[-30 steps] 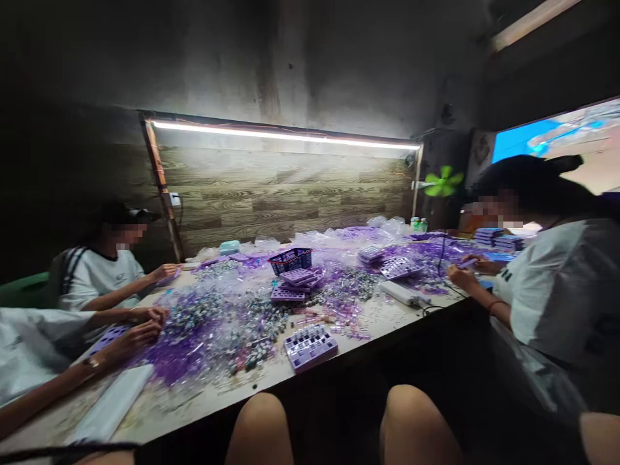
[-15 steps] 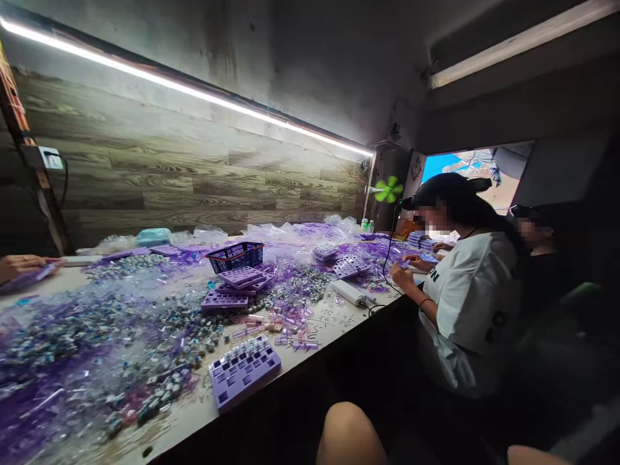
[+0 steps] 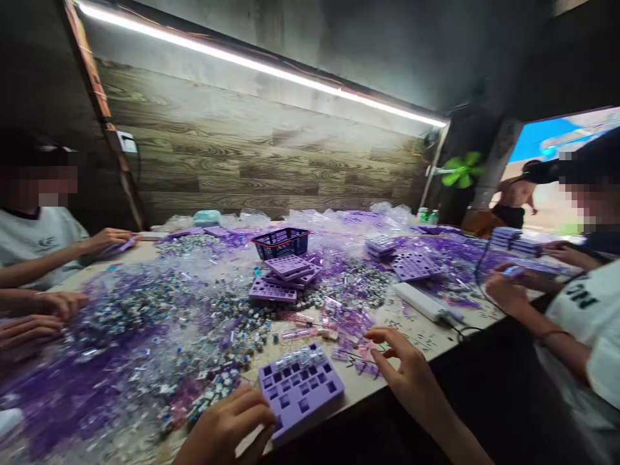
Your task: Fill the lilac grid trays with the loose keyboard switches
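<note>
A purple block with rows of square sockets point(image 3: 310, 400) lies near the front edge of the table. Small clear pieces fill its far row, while the nearer sockets show dark. My left hand point(image 3: 230, 423) is at the block's left side, fingers stretched and slightly bent; whether the fingertips touch it I cannot tell. To the right of the block, my right hand point(image 3: 407, 365) hovers at a scatter of translucent pink and purple pieces point(image 3: 361, 361). Its thumb and fingers are apart, and nothing shows between them.
Heaps of small grey-white and blue parts point(image 3: 130, 310) cover the left of the table. Behind the block are stacked purple blocks point(image 3: 274, 290) and a dark basket point(image 3: 281, 244). A white power strip point(image 3: 421, 302) lies to the right. Co-workers' hands point(image 3: 55, 303) are at left; another person point(image 3: 591, 310) sits at right.
Both my hands have come into view, the left beside the purple block and the right by the pink pieces. My view has turned left, bringing more people at the left into sight.
</note>
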Motion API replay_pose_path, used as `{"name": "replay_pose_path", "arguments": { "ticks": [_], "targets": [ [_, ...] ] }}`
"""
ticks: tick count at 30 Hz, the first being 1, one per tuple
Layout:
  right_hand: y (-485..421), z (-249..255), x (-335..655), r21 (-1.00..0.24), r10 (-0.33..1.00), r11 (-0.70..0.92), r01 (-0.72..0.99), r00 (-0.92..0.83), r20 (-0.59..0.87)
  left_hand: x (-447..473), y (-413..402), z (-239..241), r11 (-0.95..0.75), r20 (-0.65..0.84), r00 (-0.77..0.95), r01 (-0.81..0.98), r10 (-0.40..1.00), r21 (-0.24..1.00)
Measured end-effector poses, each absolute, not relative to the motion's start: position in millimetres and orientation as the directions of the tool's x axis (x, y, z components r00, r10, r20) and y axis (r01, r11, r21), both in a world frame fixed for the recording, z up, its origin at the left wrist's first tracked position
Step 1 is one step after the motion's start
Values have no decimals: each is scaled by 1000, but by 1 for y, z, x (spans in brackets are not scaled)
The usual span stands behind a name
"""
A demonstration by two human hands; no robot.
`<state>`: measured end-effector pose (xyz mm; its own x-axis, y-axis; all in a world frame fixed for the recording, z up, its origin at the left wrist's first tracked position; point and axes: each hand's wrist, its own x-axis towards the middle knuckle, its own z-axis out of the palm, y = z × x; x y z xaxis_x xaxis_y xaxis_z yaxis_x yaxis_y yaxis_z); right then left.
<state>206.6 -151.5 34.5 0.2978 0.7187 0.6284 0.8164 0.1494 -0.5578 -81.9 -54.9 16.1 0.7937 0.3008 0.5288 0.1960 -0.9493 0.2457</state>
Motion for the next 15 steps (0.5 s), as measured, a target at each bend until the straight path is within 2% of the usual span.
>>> {"name": "replay_pose_path", "arguments": {
  "ticks": [3, 6, 11, 15],
  "targets": [
    [-106, 20, 223, -615, 841, 45, 787, 303, 449, -78, -40, 12, -928, 550, 749, 273, 370, 253],
    [-68, 17, 233, -531, 905, 28, 847, 204, 373, -76, -37, 5, -926, 538, 754, 292, 377, 240],
    [-16, 24, 239, -404, 942, -93, 910, 212, 260, -74, -43, 10, -937, 408, 847, 267, 340, 226],
    [9, 23, 237, -359, 954, -149, 922, 230, 195, -74, -45, 11, -878, 308, 835, 367, 457, 306]
  ]
}}
